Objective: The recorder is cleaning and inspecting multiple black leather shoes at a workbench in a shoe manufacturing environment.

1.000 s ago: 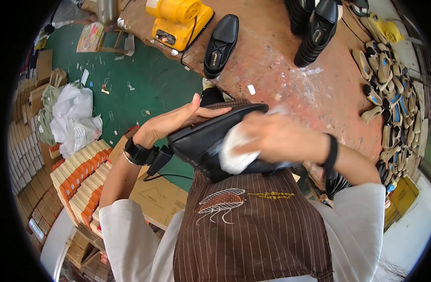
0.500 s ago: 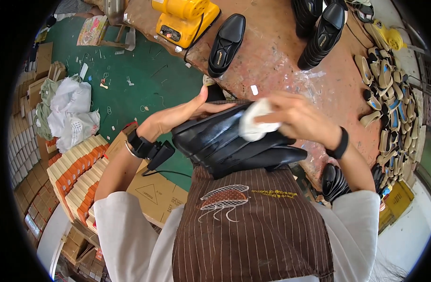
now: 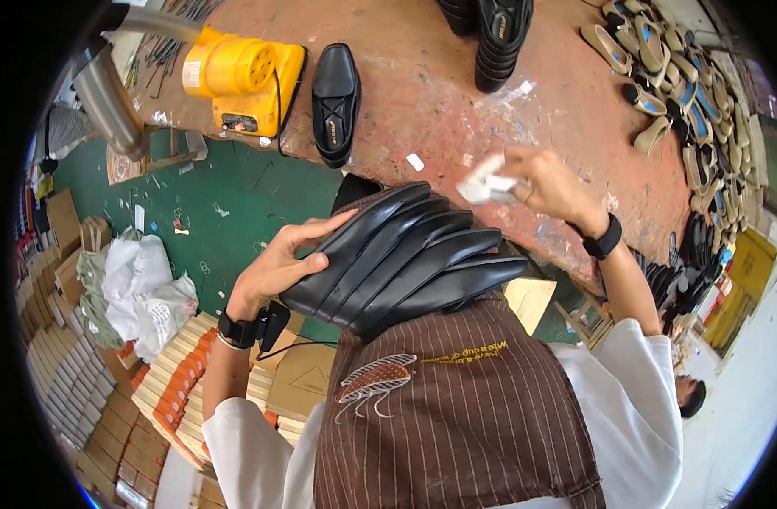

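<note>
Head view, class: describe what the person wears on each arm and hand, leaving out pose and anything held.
Both hands are bare, with no gloves. The left hand has a black watch-like band at the wrist and a white sleeve pushed up the forearm. The right hand has a plain black wristband and a white sleeve at the upper arm.

Black shoe soles [image 3: 405, 263], a white cloth [image 3: 483, 182], a yellow machine [image 3: 240, 76], a reddish, paint-flecked counter [image 3: 490, 119], and a brown pinstriped apron [image 3: 456, 416].
</note>
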A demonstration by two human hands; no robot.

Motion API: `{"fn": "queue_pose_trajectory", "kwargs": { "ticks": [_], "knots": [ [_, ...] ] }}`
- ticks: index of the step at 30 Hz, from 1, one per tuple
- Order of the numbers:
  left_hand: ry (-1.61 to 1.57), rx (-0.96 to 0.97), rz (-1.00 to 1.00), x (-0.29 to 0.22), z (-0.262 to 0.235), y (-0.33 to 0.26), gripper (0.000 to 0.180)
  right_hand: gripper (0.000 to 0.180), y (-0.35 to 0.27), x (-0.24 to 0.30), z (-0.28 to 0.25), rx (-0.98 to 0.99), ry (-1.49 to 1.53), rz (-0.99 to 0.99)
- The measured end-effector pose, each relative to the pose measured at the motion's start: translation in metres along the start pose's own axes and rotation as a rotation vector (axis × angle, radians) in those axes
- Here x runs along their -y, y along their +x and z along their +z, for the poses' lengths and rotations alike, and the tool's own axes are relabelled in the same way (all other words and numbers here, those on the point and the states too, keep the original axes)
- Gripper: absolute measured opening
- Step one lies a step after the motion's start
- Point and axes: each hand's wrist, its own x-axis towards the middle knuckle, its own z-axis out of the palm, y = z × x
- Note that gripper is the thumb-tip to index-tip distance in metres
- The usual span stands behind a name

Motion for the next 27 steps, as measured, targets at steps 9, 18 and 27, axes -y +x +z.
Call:
{"fn": "queue_pose_trajectory", "kwargs": {
  "ticks": [9,18,27],
  "knots": [
    [1.111,-0.121,0.064,-0.058,0.042,0.019,0.119,0.026,-0.019,-0.017,0.024,0.151,0.218,-0.002],
    [1.266,-0.229,-0.061,-0.048,0.085,0.028,0.13,0.021,0.002,0.047,0.013,0.03,0.325,-0.283],
    [1.028,-0.325,-0.14,-0.013,0.063,0.018,0.124,0.028,-0.021,0.022,-0.04,-0.235,0.384,-0.039]
  ]
}}
